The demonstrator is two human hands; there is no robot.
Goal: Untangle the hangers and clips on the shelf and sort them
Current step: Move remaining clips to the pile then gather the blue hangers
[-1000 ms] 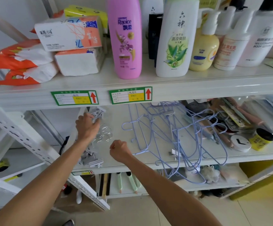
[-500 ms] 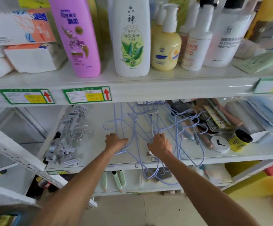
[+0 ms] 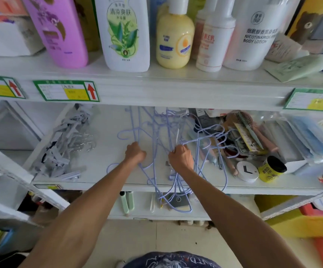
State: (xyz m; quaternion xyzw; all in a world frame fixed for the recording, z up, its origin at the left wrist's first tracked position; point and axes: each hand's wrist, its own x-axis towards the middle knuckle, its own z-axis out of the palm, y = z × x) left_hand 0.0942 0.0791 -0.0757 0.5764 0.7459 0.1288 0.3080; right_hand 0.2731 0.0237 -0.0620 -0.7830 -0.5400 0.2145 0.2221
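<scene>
Over from the clips (image 3: 60,151) comes the left hand (image 3: 135,154); now it and the right hand (image 3: 181,158), two fists, each grip wires of the hangers (image 3: 168,132). Hangers lie tangled on the shelf (image 3: 98,185), too knotted to count; one clip heap sits left of them.

Bare shelf (image 3: 106,163) lies open between the clip pile (image 3: 60,149) and the hangers (image 3: 157,132); cluttered toiletries (image 3: 249,140) block the right side.

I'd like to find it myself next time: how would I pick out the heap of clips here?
Find the white shelf under the row of bottles, where the left hand and right hand grip lilac wire hangers. Left of the left hand lies the heap of clips. It alone is grey-white with silver hooks, not thin lilac wire.
</scene>
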